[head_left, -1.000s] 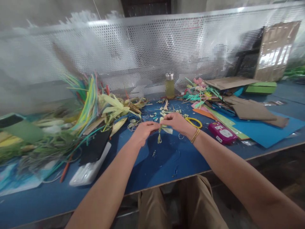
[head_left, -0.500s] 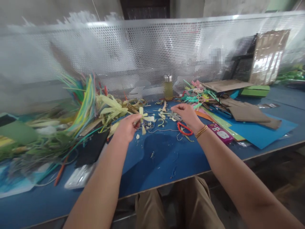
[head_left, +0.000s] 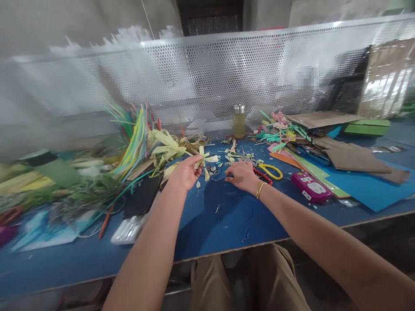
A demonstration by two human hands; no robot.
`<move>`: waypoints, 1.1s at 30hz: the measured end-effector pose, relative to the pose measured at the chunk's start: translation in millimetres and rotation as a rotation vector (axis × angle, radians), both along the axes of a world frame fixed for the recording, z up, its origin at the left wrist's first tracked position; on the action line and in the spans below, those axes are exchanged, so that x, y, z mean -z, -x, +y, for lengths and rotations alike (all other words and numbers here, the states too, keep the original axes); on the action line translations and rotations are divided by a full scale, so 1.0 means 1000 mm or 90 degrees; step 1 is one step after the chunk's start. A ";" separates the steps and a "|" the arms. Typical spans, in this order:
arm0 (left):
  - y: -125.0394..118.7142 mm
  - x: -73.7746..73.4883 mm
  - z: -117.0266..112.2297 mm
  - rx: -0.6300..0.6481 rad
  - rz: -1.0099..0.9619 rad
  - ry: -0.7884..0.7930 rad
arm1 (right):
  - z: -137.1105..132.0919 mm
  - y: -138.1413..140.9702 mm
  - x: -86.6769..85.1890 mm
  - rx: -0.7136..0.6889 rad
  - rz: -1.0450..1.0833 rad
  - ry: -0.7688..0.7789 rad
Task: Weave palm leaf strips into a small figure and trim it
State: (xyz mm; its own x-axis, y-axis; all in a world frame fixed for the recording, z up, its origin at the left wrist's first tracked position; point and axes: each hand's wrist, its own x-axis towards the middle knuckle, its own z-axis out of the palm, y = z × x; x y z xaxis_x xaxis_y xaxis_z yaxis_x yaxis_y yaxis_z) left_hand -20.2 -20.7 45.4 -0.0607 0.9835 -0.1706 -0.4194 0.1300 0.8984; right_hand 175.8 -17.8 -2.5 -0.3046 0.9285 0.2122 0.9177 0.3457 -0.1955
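Between the fingertips of my left hand (head_left: 188,172) is a pale yellow flower shape of dry, husk-like strips (head_left: 207,159), its petals spread to the right. My right hand (head_left: 242,175) rests low over the table, fingers curled down and closed. A thin grey cord (head_left: 220,178) runs up to those fingertips; whether they pinch it is hidden. Just beyond that hand lie scissors with one yellow and one red handle (head_left: 271,171), their blades partly covered by the hand. Pale offcuts (head_left: 212,169) are scattered around both hands.
Bundled husk strips (head_left: 167,144) and coloured stems (head_left: 138,138) stand at the left, near a black flat item (head_left: 142,196). A jar (head_left: 239,123) is at the back. To the right are a purple box (head_left: 311,188), blue sheets (head_left: 366,183) and cardboard (head_left: 353,155).
My right hand has come down and toward the left onto the table, off the scissors area, where a yellow handle now shows. My left hand still holds the flower shape. The camera view has shifted left.
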 end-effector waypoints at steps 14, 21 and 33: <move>0.033 -0.019 0.004 -0.137 -0.129 -0.085 | -0.004 -0.023 -0.014 -0.167 0.115 0.148; 0.032 -0.021 0.004 -0.160 -0.224 -0.069 | -0.009 -0.032 -0.031 -0.257 0.157 0.212; 0.022 -0.020 0.002 -0.146 -0.233 -0.041 | 0.057 0.021 -0.030 0.105 -0.016 0.128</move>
